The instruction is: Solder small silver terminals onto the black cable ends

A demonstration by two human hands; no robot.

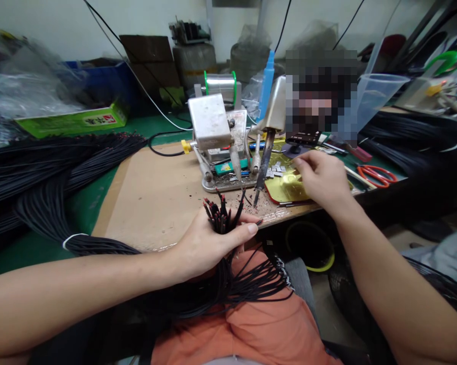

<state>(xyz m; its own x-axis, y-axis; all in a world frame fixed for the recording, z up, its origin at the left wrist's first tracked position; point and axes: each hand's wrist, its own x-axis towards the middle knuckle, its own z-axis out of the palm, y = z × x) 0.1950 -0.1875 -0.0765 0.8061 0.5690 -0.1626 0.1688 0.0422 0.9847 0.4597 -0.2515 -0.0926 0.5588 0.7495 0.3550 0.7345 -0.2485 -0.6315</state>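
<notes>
My left hand (198, 246) is closed around a bundle of thin black cables (222, 215), their cut ends showing red wire tips. One cable end pokes out by the thumb, and the rest of the bundle trails over my lap. Above a shiny yellow tray (285, 190), my right hand (325, 180) is closed in a pinch; whatever is between the fingertips is too small to make out. Small silvery metal pieces (277, 170) lie on that tray, left of the right hand. A soldering iron (265, 162) points down just beyond the left hand, beside a metal soldering stand (211, 124).
A solder spool (220, 88) sits behind the stand. Large black cable bundles (61, 172) cover the table's left side. Red-handled scissors (376, 175) lie at right, near a clear plastic bin (382, 96). Cardboard (148, 197) covers the work area; a dark bin (310, 246) stands below the edge.
</notes>
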